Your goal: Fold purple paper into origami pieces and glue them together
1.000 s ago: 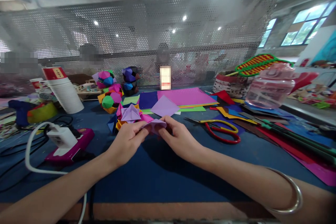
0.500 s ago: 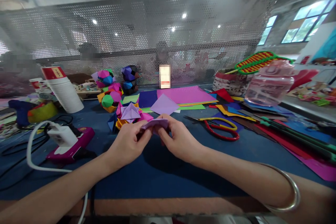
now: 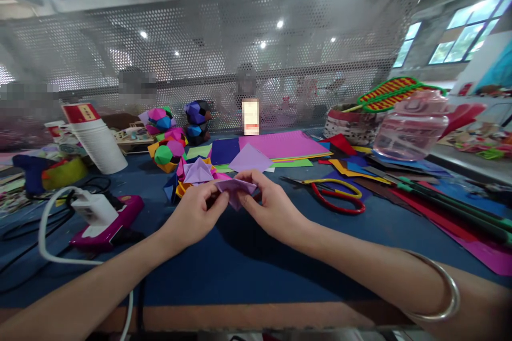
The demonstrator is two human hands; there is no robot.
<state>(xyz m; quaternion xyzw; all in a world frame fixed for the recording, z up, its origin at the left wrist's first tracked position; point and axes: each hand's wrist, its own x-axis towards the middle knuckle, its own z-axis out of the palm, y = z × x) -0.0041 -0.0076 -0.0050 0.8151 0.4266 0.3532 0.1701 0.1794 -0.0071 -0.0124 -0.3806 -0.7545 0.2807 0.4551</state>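
Observation:
A small folded piece of purple paper [image 3: 236,189] is pinched between both hands above the blue tabletop. My left hand [image 3: 197,210] grips its left end with thumb and fingers. On the other end, my right hand [image 3: 272,208] closes from the right, its thumb on the near face. Just beyond the hands lies a flat lilac paper square [image 3: 250,159]. Near my left fingertips sits a folded paper piece in lilac, pink, orange and blue [image 3: 199,171]. The undersides of the held paper are partly hidden by my fingers.
Scissors [image 3: 334,192] with red and yellow handles lie right of my hands. A purple power strip [image 3: 108,224] with a white charger is at left, near stacked paper cups [image 3: 100,144]. Coloured sheets [image 3: 284,145] lie at the back; a pink jug [image 3: 412,128] stands right.
The purple paper has tilted between my fingers, and a pointed fold now shows below its top edge. My thumbs have shifted slightly apart. Both hands keep their hold.

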